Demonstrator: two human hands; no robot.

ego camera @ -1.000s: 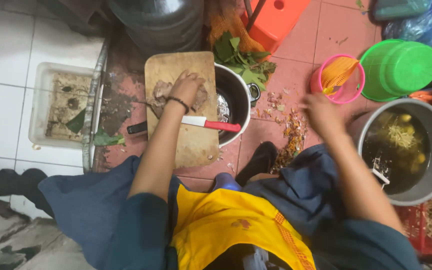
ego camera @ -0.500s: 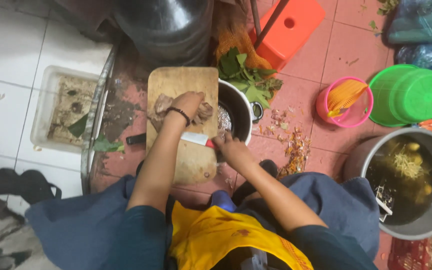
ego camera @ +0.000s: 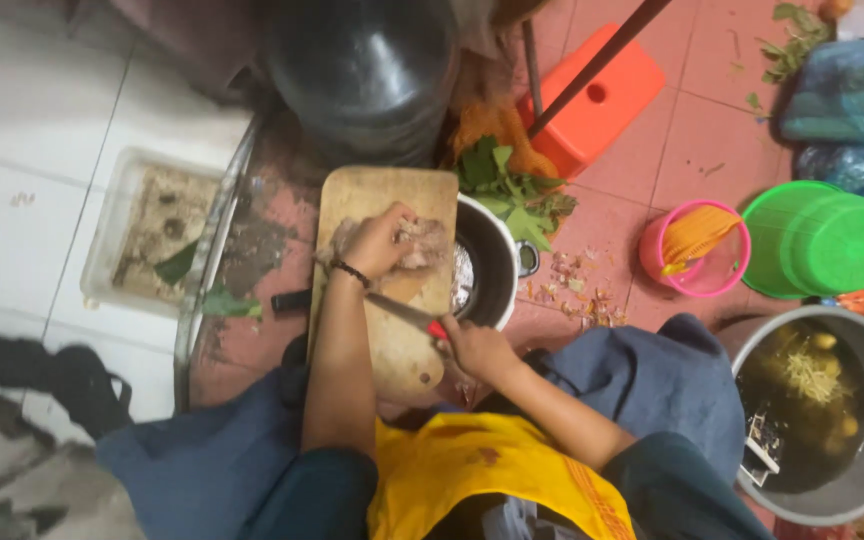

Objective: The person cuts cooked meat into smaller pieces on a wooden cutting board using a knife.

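A wooden cutting board (ego camera: 387,205) lies on the floor in front of me with a pale lump of meat (ego camera: 422,245) on it. My left hand (ego camera: 377,245) presses down on the meat. My right hand (ego camera: 477,350) grips the red handle of a knife (ego camera: 402,310), whose blade lies across the board just below my left wrist. A dark pot (ego camera: 487,265) sits against the board's right edge.
Green leaves (ego camera: 512,190) and an orange stool (ego camera: 592,100) lie beyond the pot. A pink basket (ego camera: 697,250), green bowls (ego camera: 822,240) and a large metal pot of liquid (ego camera: 822,410) stand at right. A clear tray (ego camera: 157,235) sits left.
My right hand came back from the right side, took hold of the knife's red handle and swung the blade toward the meat. The view has shifted a little.
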